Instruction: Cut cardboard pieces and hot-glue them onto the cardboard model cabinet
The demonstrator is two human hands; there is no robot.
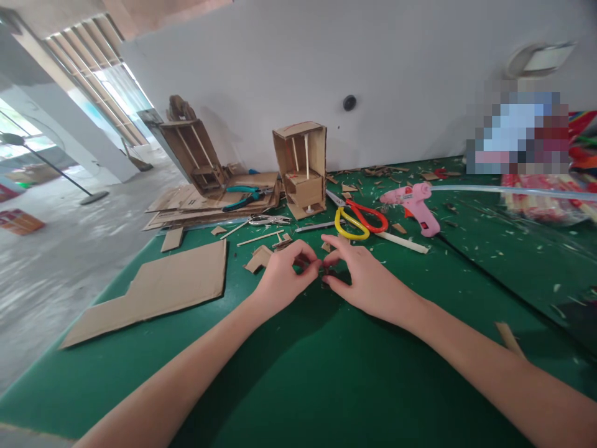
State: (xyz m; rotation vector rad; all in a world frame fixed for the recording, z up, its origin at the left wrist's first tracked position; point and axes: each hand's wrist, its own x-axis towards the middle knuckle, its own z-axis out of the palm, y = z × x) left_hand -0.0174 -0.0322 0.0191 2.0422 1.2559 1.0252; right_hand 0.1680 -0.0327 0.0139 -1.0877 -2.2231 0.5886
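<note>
Head view: working now with left hand (pixel 288 275) and right hand (pixel 368 281) almost touching, around a small, dark, half-hidden piece (pixel 329 271) just in front of red-and-yellow-handled steel scissors (pixel 349 206). Can't tell if gripped. Looks like delicate fingertip work; calls next for steadiness.

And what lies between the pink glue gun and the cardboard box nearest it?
In the head view, the scissors and some cardboard scraps lie between the glue gun and the box.
</note>
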